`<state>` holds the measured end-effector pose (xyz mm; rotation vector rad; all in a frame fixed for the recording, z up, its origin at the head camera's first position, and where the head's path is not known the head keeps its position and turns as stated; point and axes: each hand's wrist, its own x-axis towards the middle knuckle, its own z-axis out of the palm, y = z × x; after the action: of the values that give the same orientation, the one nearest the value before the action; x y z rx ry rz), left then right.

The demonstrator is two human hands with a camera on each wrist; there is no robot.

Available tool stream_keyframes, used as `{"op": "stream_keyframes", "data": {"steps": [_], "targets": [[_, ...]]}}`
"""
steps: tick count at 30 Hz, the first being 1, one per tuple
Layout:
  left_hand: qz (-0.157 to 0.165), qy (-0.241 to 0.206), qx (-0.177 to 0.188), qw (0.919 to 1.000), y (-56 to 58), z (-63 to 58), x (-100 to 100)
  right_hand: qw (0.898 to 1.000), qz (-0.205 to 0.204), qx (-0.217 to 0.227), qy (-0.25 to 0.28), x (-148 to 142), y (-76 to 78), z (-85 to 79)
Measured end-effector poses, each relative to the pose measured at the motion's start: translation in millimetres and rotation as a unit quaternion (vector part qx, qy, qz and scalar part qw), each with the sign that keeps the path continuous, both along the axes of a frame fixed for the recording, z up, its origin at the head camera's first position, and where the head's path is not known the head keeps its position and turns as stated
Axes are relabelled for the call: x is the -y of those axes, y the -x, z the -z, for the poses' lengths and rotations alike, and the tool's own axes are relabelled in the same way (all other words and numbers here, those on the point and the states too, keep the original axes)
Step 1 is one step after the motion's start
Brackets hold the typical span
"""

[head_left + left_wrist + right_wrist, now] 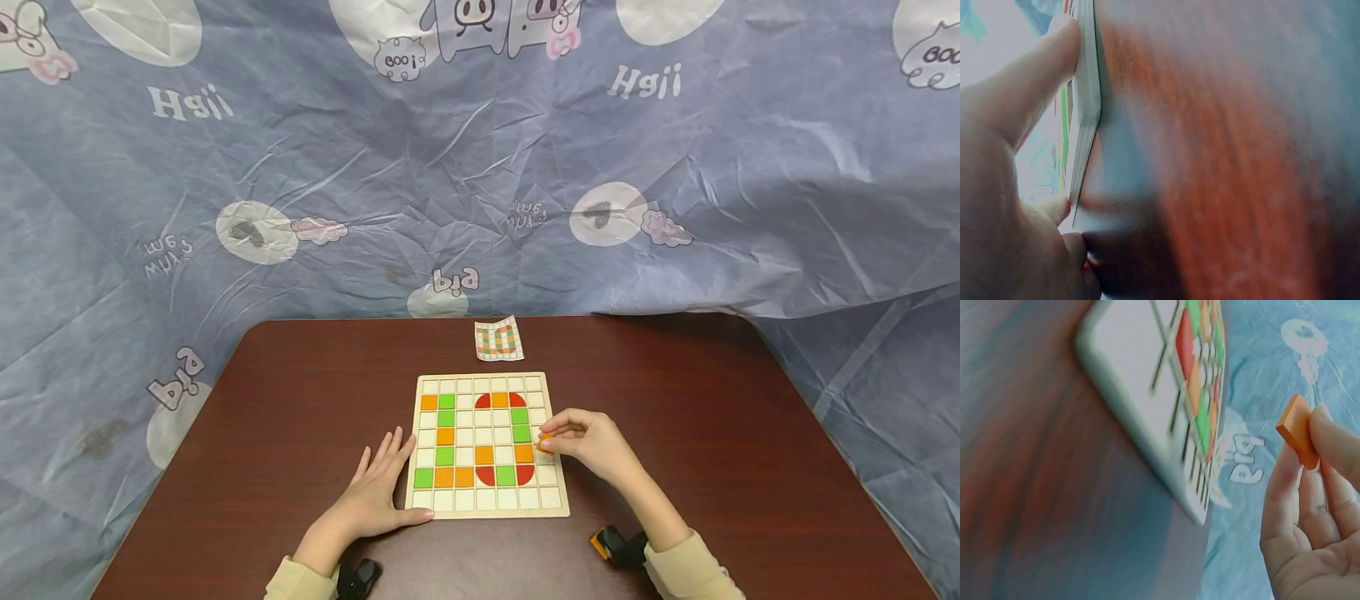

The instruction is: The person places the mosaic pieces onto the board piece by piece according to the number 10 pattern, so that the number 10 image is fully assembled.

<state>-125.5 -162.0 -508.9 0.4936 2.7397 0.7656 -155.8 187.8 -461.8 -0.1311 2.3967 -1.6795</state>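
A square pale wooden grid board [487,514] lies on the table with orange, green and red tiles set in some of its cells. My right hand [588,442] pinches an orange square tile [1297,430] between thumb and fingers, over the board's right edge in the head view. Spread along the board's left side, my left hand [375,492] has its thumb on the near left corner and fingertips at the left edge. In the left wrist view the thumb [1035,78] rests against the board's rim [1088,69].
Beyond the board lies a small patterned card [498,340] with a coloured grid. The dark red-brown table [675,400] reaches back to a blue printed cloth [420,167]. Black wrist devices [621,547] sit at both cuffs.
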Motion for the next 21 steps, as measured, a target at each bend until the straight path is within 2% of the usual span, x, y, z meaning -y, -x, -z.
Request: {"op": "stream_keyframes", "data": {"steps": [9,15,21], "targets": [[-0.001,0.005,-0.002,1.0,0.4,0.6,-0.3,1.0,-0.02,-0.002,0.011,35.3,22.6,-0.3],[0.0,0.008,-0.005,1.0,0.1,1.3,-0.3,0.998,-0.018,-0.034,-0.048,59.1,31.1,0.4],[-0.002,0.006,-0.006,1.0,-0.2,0.1,-1.4,0.995,-0.015,-0.035,-0.089,76.9,38.0,6.7]]}}
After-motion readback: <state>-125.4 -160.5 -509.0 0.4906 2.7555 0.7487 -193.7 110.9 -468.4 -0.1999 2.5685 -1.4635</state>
